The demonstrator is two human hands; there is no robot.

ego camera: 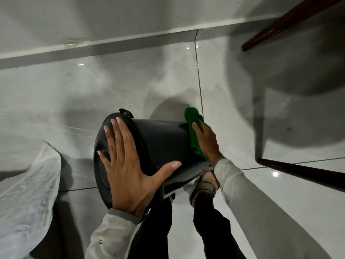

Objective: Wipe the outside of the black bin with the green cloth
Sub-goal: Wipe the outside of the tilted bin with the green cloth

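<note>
The black bin (pixel 164 139) is tipped sideways above the floor (pixel 74 90), left hand (pixel 127 165) splayed open over its lidded end, right hand (pixel 207 141) pressing the green cloth (pixel 193 131) flat against its side, wiping seemingly midway.

Dim, greyish light; glare spots on glossy floor (pixel 261 184), heavy shadows, wide-angle bending.

Indoor room, likely a home. Glossy pale floor tiles (pixel 242 116) meeting a white skirting board (pixel 112 41); dark wooden furniture legs (pixel 291 21); clear plastic bag (pixel 28 193) on floor.
</note>
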